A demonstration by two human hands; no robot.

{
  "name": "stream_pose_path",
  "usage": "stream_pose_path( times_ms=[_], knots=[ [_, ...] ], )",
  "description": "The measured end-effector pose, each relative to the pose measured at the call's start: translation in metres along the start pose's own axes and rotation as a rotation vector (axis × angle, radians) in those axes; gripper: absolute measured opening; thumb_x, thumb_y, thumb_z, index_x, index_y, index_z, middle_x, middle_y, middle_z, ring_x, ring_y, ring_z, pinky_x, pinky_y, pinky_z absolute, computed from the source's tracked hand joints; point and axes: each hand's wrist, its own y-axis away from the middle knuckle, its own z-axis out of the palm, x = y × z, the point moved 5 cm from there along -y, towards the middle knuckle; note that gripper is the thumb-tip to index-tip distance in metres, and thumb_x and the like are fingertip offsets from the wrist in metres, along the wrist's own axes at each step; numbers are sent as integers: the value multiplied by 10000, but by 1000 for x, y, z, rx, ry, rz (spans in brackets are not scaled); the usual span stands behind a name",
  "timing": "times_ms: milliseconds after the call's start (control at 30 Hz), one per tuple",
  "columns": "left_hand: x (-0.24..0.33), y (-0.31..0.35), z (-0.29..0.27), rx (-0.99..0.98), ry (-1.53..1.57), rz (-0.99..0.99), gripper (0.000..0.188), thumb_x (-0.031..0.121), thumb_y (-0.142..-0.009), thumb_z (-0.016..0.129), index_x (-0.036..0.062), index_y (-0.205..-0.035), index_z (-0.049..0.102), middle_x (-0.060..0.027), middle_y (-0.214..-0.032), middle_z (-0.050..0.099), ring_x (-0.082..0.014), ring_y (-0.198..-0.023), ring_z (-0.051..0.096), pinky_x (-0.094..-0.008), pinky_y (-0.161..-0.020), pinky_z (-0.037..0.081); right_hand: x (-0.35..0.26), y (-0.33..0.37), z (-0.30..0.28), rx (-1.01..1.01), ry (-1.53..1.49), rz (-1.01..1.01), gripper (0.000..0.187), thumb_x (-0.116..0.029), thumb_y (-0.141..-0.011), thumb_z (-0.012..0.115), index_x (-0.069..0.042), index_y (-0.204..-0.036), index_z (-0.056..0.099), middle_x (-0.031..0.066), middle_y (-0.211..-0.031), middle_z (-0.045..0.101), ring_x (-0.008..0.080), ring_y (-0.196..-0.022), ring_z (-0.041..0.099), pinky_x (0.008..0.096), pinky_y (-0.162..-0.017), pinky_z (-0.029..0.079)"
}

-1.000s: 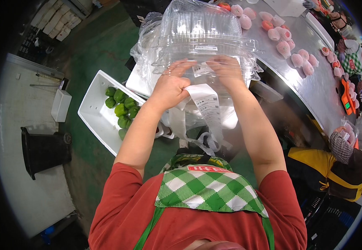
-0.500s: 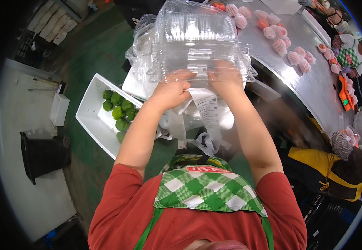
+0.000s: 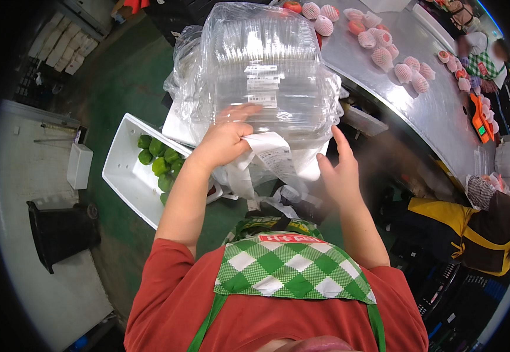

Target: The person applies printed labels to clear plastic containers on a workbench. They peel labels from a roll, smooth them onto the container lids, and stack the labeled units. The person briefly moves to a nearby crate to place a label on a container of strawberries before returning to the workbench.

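Both hands work the bagged stack of clear plastic containers (image 3: 263, 76) at upper centre: left hand (image 3: 226, 139) grips its underside for support, right hand (image 3: 340, 173) hovers open just below.

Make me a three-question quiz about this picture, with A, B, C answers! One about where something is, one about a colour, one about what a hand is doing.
1. Where are the green fruits?
A. In the white box on the floor
B. On the metal table
C. In the black bin

2. What colour are the checks on the apron?
A. Blue and white
B. Green and white
C. Red and yellow

3. What is the left hand doing?
A. Hanging free
B. Holding a green fruit
C. Pressing on the bagged stack of clear plastic containers

Answers: 1 A, they lie in the box's corner. 2 B, green and white squares show. 3 C, its fingers lie on the bag; the right hand is open just below.
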Motion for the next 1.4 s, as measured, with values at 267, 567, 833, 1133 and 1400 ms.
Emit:
stream_pose_path(
  times_ms=[267,567,833,1133,1400],
  knots=[
    [15,7,-2,-44,240,-25,137,77,-797,658,28,-676,616,-159,-1444,537,-395,-1348,468,-415,-1043,410,-16,-12,-17,-57,-586,195,612,-30,-879,628,44,-1447,413,210,-1467,465,292,-1398,411,393,-1148,303],
    [52,22,16,221,172,155,236,90,-795,688,14,-624,544,-197,-1418,546,-385,-1289,534,-420,-1050,431,-22,-56,-17,127,-1702,359,557,3,-893,513,59,-1425,360,221,-1479,382,353,-1367,432,411,-1157,391],
    [-3,13,-2,444,-268,-95,48,83,-703,665,45,-675,656,-114,-1310,631,-355,-1234,527,-434,-956,473,-22,-69,49,-329,-1095,93,339,24,-890,589,10,-1228,621,109,-1282,617,191,-1217,562,313,-1027,447],
    [14,0,-11,540,-113,-151,184,110,-712,727,84,-890,765,-109,-1319,626,-357,-1205,558,-465,-986,448,-38,-82,79,-529,-317,65,383,-21,-876,709,-7,-1250,625,18,-1038,647,80,-913,600,238,-809,514],
    [16,-8,-9,544,-45,69,169,147,-706,796,91,-860,755,-93,-1235,670,-331,-1234,555,-446,-1037,405,-37,-87,81,-520,-468,-10,315,-35,-868,723,9,-1173,655,23,-953,657,75,-823,604,228,-752,523]
  ],
)
